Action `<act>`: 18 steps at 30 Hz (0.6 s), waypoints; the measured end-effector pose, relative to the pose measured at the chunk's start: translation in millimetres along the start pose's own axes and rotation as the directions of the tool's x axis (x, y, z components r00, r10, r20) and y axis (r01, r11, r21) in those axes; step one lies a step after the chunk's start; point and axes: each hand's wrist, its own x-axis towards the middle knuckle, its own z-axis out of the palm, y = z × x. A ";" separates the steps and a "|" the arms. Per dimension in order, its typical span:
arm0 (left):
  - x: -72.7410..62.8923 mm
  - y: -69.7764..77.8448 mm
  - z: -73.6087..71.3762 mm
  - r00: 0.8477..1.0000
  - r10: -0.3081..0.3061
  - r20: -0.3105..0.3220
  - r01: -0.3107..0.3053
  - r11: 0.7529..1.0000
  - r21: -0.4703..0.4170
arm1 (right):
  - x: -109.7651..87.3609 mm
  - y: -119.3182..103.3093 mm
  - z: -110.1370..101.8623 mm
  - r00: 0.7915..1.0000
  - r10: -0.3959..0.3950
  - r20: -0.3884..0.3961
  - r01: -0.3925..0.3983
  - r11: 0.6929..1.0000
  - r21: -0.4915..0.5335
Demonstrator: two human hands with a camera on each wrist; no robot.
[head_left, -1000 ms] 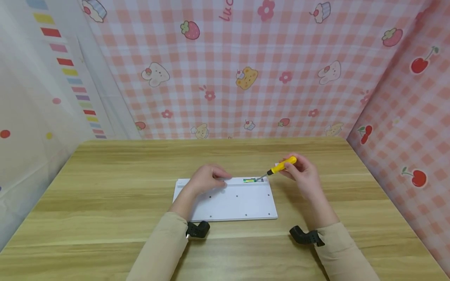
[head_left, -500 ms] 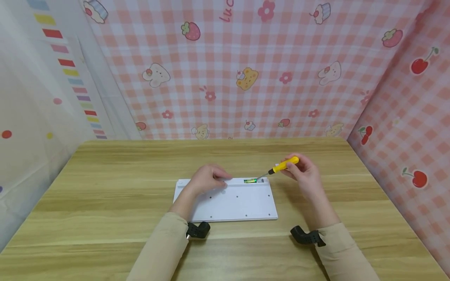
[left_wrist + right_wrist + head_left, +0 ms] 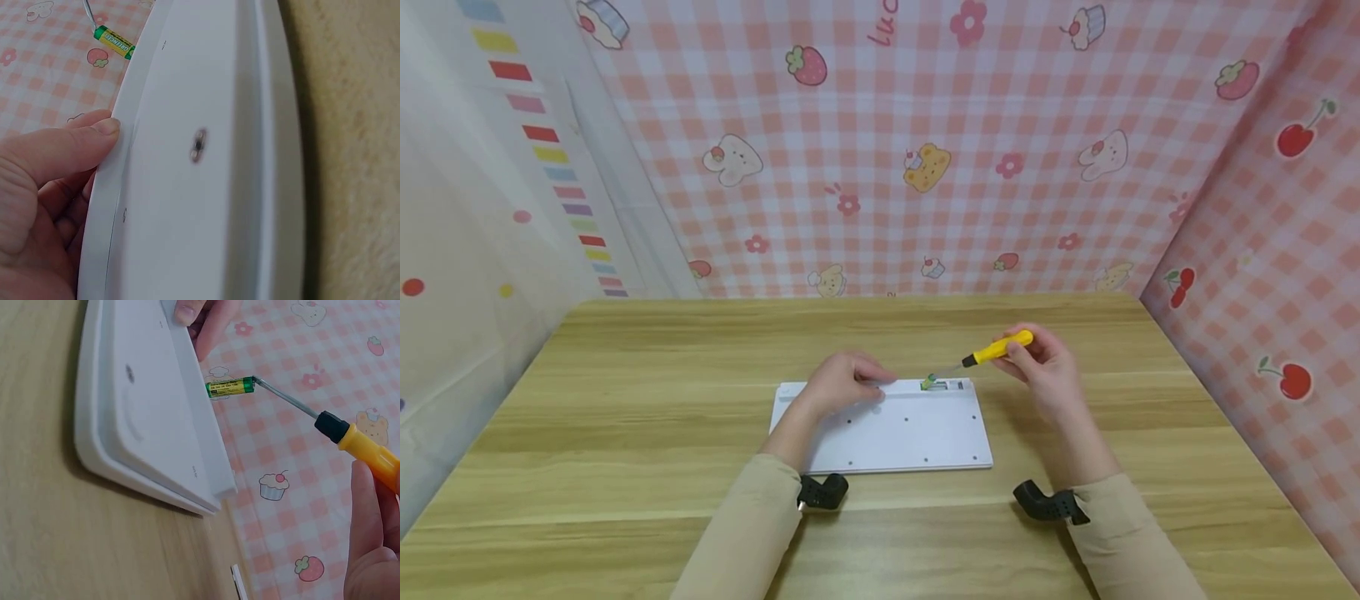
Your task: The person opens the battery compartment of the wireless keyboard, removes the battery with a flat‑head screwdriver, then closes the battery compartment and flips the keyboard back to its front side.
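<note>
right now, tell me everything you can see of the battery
The battery is a slim, glossy-looking cylinder, green toward both ends, with a yellow band bearing dark print. It tilts up out of a slot in what looks like an upturned white keyboard; the yellow-handled screwdriver meets its raised end.

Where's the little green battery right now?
In the head view, the green battery tilts up from the slot at the white panel's far edge, right of the left hand, its raised end at the tip of the yellow screwdriver.
</note>
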 end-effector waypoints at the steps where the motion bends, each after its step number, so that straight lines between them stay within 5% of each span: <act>1: 0.1 0.2 0.1 1.000 0.002 0.001 -0.002 1.000 0.002 | 0.1 -0.1 0.8 1.000 -0.001 0.002 0.001 1.000 0.002; 18: 0.4 0.8 -0.9 1.000 -0.008 0.004 0.008 1.000 0.000 | -0.9 -3.5 -17.0 0.999 -0.033 -0.036 0.036 0.997 0.070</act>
